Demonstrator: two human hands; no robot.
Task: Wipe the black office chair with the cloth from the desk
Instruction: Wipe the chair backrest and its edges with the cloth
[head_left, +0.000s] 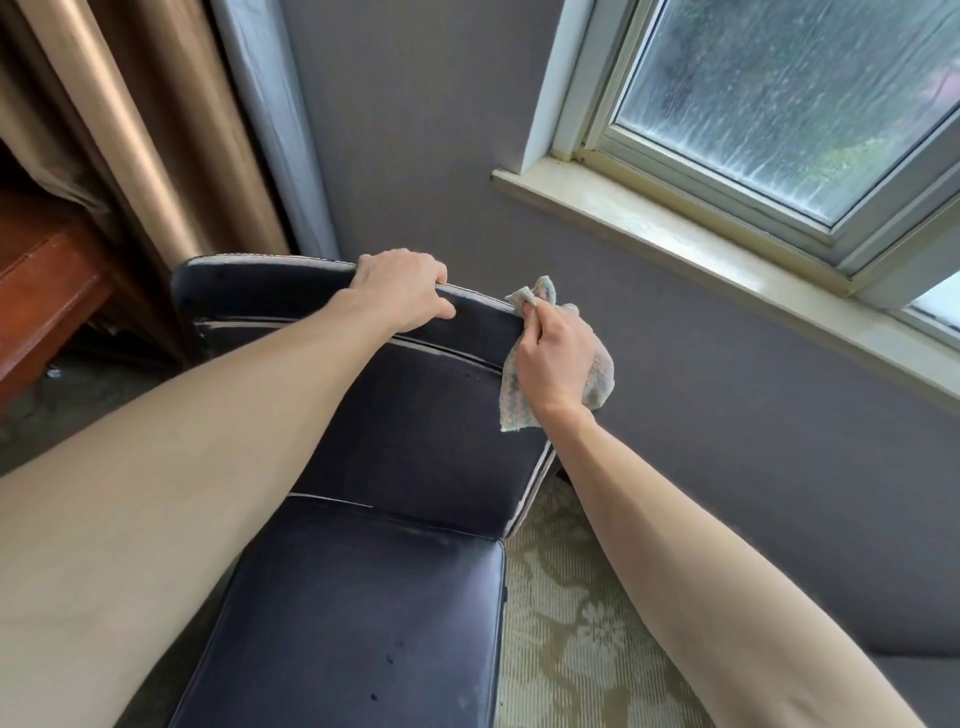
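The black office chair (415, 431) stands in front of me, its backrest upright and its padded seat reaching toward the bottom edge of the view. My left hand (402, 291) grips the top edge of the backrest, fingers curled over the rim. My right hand (556, 358) holds a pale striped cloth (597, 382) bunched at the backrest's upper right corner. Part of the cloth sticks up above my fingers and part hangs below my wrist against the backrest's right edge.
A grey wall rises just behind the chair. A window with a white sill (675, 234) is at the upper right. Brown curtains (156, 130) hang at the left beside a reddish wooden piece of furniture (47, 291). Patterned carpet (571, 623) lies right of the seat.
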